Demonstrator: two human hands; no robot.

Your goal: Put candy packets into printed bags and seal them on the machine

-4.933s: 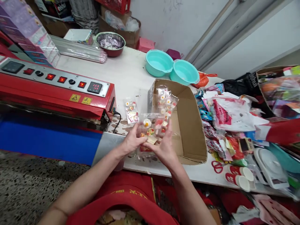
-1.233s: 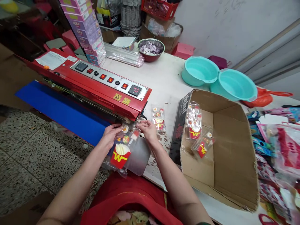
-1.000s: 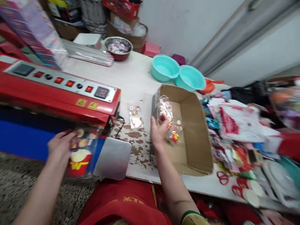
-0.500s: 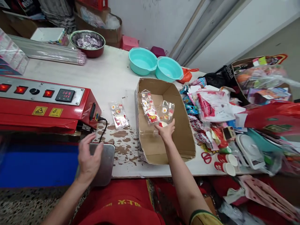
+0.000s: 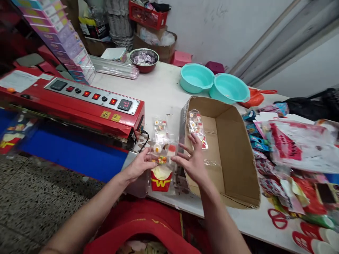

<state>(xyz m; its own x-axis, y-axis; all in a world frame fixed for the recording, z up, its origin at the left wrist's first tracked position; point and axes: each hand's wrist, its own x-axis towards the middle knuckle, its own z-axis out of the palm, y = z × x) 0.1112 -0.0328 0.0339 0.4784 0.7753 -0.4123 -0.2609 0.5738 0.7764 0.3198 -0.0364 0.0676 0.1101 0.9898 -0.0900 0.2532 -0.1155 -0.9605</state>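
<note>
Between my hands, above the table's front part, is a clear packet (image 5: 161,178) with egg and food pieces and a red fries box shape with a yellow W. My left hand (image 5: 139,165) pinches its left edge between thumb and fingers. My right hand (image 5: 194,160) has its fingers spread, the thumb close to the packet's right edge. Another packet (image 5: 160,127) lies flat on the table behind. Inside the open cardboard box (image 5: 235,151), to the right, packets (image 5: 196,127) lie along the left wall.
A red machine (image 5: 79,109) with lit switches stands at left; a packet (image 5: 12,139) lies on its blue belt (image 5: 71,148). Two turquoise basins (image 5: 197,77) and a bowl (image 5: 143,60) of sachets stand behind. Bags, red scissors (image 5: 277,218) and paper cups (image 5: 304,240) are at right.
The view has turned left. My right hand has left the box, letting go of a packet there. My left hand has moved from beside the machine to a packet and gripped it.
</note>
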